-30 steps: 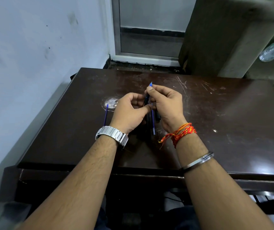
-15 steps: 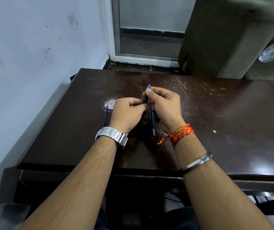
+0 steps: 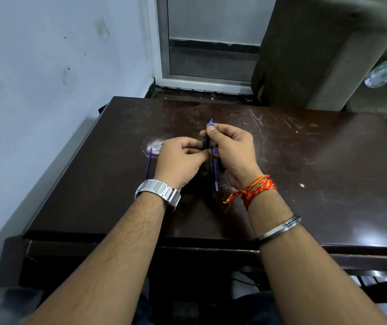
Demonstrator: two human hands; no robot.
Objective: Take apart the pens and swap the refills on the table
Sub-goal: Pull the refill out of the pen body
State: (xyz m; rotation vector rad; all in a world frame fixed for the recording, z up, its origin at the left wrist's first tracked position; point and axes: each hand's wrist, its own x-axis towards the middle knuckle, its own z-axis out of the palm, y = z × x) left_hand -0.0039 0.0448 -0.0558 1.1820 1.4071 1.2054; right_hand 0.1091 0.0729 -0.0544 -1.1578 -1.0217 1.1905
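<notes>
The dark brown table [image 3: 305, 184], scratched and scuffed, fills the middle of the view. Above its centre the left hand [image 3: 178, 160] and right hand [image 3: 232, 151] meet, both pinching a dark pen [image 3: 206, 143]. The right grips it near the blue tip, which points away from the person, and the left's curled fingers hold the lower end. A blue refill [image 3: 148, 164] lies on the table just left of the left hand. A second refill [image 3: 215, 174] shows between the wrists. A metal watch [image 3: 157, 191] is on the left wrist.
</notes>
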